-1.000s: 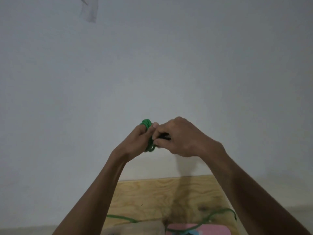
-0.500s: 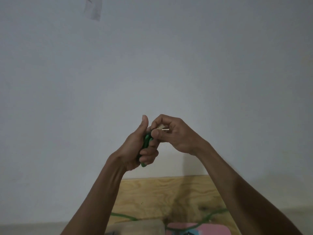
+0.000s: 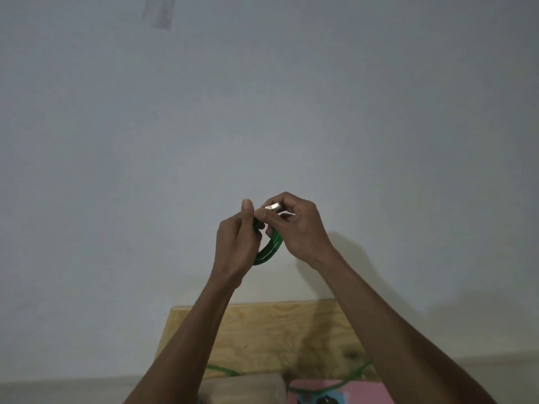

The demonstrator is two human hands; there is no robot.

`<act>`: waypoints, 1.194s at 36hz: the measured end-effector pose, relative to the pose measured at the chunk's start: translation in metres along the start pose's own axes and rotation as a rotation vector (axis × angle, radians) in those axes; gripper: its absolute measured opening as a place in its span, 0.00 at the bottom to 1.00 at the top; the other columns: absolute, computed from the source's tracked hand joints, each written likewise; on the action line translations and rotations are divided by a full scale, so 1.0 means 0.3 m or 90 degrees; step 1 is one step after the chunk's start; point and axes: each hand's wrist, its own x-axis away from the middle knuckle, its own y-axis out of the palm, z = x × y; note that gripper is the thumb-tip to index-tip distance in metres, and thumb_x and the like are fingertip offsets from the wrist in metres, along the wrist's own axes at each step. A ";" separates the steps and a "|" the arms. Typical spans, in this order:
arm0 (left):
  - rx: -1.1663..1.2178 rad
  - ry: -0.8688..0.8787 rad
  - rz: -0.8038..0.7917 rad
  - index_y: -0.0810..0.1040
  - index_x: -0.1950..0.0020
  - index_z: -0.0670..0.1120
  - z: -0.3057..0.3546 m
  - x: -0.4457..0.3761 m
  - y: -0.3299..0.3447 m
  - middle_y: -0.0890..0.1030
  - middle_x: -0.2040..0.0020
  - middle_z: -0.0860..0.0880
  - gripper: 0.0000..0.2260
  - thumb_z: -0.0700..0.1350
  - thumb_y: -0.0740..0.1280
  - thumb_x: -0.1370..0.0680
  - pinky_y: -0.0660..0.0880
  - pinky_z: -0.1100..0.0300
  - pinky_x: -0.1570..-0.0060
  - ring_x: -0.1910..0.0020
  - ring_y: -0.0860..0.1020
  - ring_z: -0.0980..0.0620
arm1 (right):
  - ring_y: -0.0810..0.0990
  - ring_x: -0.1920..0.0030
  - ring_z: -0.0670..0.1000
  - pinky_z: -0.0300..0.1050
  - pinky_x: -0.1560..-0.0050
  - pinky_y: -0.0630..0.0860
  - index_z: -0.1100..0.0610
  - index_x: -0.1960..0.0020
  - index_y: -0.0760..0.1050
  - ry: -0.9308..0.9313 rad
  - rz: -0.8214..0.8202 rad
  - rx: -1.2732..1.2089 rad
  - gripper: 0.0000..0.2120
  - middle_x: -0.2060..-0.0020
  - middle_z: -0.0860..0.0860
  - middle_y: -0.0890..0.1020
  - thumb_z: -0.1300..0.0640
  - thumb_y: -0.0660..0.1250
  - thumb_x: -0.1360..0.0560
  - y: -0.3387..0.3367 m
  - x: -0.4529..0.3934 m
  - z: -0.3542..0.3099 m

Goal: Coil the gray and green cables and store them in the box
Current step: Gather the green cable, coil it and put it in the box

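Both hands are raised in front of the grey wall, holding a small coil of green cable (image 3: 269,248) between them. My left hand (image 3: 237,243) grips the coil's left side, thumb pointing up. My right hand (image 3: 294,228) pinches the cable's metal plug (image 3: 273,207) at the top, and the green loops run under its palm. More green cable (image 3: 348,381) lies on the wooden table (image 3: 271,330) below, partly hidden by my arms. No gray cable is visible.
At the bottom edge, a tan box-like object (image 3: 245,389) sits beside a pink object (image 3: 361,393). A pale patch (image 3: 159,11) hangs on the wall at the top left.
The coil has opened into a visible loop hanging between my hands. My right hand now shows the metal plug at its fingertips. Both hands stayed at about the same height.
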 end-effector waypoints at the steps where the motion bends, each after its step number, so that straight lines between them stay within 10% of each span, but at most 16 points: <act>1: 0.007 -0.010 0.029 0.74 0.74 0.50 -0.003 -0.002 0.006 0.68 0.77 0.54 0.30 0.62 0.53 0.16 0.63 0.57 0.69 0.76 0.66 0.53 | 0.83 0.66 0.51 0.46 0.59 0.81 0.57 0.55 0.80 0.003 0.013 0.012 0.09 0.63 0.52 0.84 0.52 0.76 0.27 0.013 0.003 0.000; 10: 0.107 -0.116 0.183 0.72 0.73 0.47 0.021 -0.037 -0.008 0.70 0.77 0.51 0.26 0.55 0.63 0.17 0.65 0.58 0.72 0.76 0.68 0.51 | 0.77 0.38 0.41 0.35 0.47 0.78 0.47 0.45 0.85 0.024 0.076 0.039 0.08 0.39 0.45 0.79 0.51 0.70 0.22 0.106 0.071 0.047; 15: 0.112 -0.075 0.110 0.71 0.67 0.42 0.018 -0.026 -0.030 0.70 0.76 0.53 0.21 0.51 0.66 0.18 0.64 0.61 0.75 0.77 0.67 0.54 | 0.85 0.46 0.59 0.65 0.40 0.78 0.60 0.49 0.82 0.177 0.049 -0.332 0.08 0.50 0.59 0.86 0.64 0.75 0.27 0.096 0.073 0.026; 20: 0.132 -0.061 0.067 0.70 0.64 0.41 0.007 -0.015 -0.050 0.69 0.75 0.53 0.21 0.53 0.64 0.17 0.63 0.62 0.76 0.77 0.64 0.55 | 0.85 0.51 0.59 0.56 0.45 0.81 0.59 0.38 0.70 0.265 -0.008 -0.396 0.25 0.52 0.61 0.84 0.68 0.76 0.30 0.061 0.051 0.025; 36: 0.143 -0.040 -0.057 0.74 0.61 0.34 -0.036 -0.004 -0.094 0.65 0.74 0.49 0.24 0.56 0.67 0.21 0.59 0.59 0.72 0.77 0.60 0.51 | 0.83 0.59 0.51 0.50 0.44 0.81 0.67 0.44 0.78 0.368 -0.210 -0.292 0.14 0.64 0.52 0.81 0.67 0.74 0.28 0.021 0.013 0.025; 43: 0.104 -0.041 -0.033 0.76 0.61 0.39 -0.046 0.027 -0.089 0.66 0.73 0.50 0.19 0.52 0.65 0.18 0.63 0.59 0.73 0.75 0.63 0.50 | 0.83 0.59 0.53 0.55 0.46 0.83 0.64 0.54 0.80 0.318 -0.092 -0.195 0.10 0.64 0.53 0.81 0.62 0.79 0.31 0.048 0.034 0.052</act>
